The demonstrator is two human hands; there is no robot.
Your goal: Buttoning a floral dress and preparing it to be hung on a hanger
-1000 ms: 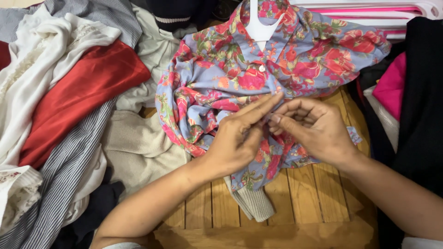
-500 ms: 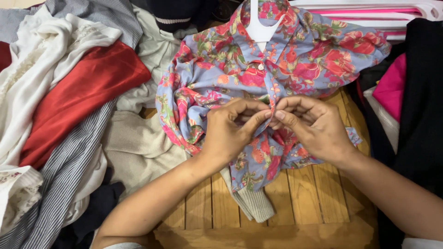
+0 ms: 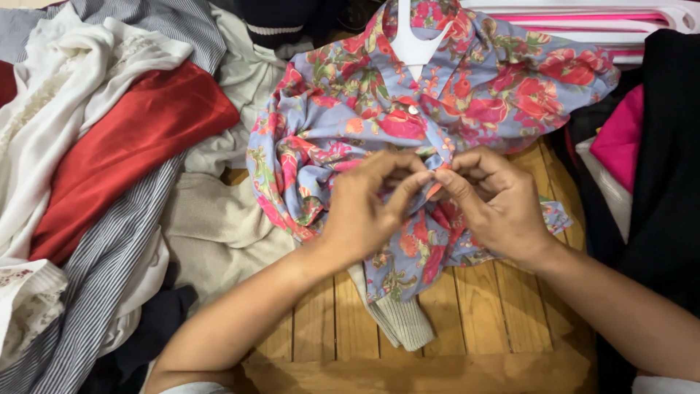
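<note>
Wooden slat table [image 3: 503,321] nearest me, a beige ribbed cuff [image 3: 397,321] lying on it. My left hand [image 3: 364,211] and right hand [image 3: 496,204] meet fingertip to fingertip, both pinching the button placket of the floral shirt [image 3: 335,124], mid-front. Shirt lies on the table on a white hanger [image 3: 412,40], collar away from me. Left of it: beige knit [image 3: 211,226], striped shirt [image 3: 95,284], red satin garment [image 3: 131,146], white blouse [image 3: 58,95]. Right: black garment [image 3: 667,168], pink cloth [image 3: 620,135].

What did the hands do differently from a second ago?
The left hand curled its straight fingers in and pinched the flowery shirt front, meeting the right hand, which moved up slightly. The white hanger and clothes pile stayed put.
</note>
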